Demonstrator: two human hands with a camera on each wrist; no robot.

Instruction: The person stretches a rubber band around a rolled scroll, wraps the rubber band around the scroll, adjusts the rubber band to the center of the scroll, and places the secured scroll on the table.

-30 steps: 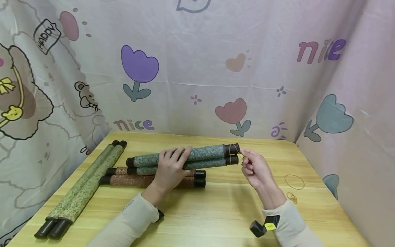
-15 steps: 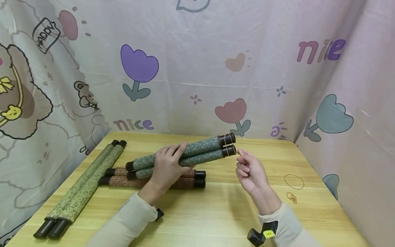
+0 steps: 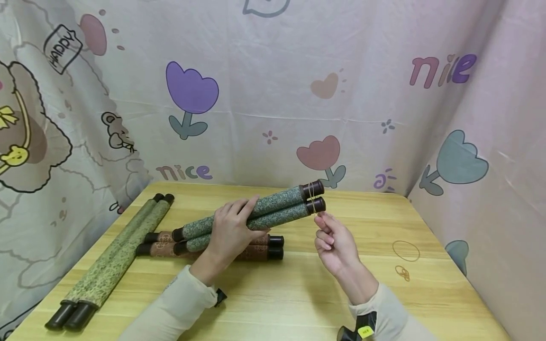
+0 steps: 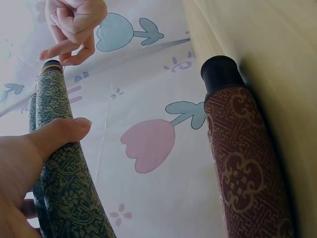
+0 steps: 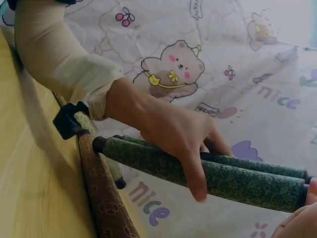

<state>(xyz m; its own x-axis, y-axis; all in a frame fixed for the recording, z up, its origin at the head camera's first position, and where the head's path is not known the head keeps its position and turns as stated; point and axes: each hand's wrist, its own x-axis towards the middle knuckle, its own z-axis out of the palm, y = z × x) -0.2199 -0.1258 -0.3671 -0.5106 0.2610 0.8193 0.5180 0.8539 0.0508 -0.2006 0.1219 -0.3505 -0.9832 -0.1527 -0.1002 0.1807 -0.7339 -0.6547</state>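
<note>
Green scrolls (image 3: 281, 219) gripped between left fingers (image 3: 250, 207), thumb (image 4: 67, 131); right fingers (image 3: 329, 220) pinch band (image 3: 313, 198) at ends (image 3: 321, 204).

The left hand (image 3: 230, 222) grips from above; apart to its right, the right hand (image 3: 339, 246) pinches, palm tilted upward.

Bright and even in the head view, with pale sheen on the bench (image 3: 294, 286) at lower middle, soft-edged shadows nearby and stretching toward the side edges. Dimmer in the left wrist view, with a green roll (image 4: 69, 181) paler at its upper end and deep shadow beside a brown roll (image 4: 242, 158) at right. Muted in the right wrist view, washed out at upper right.
</note>
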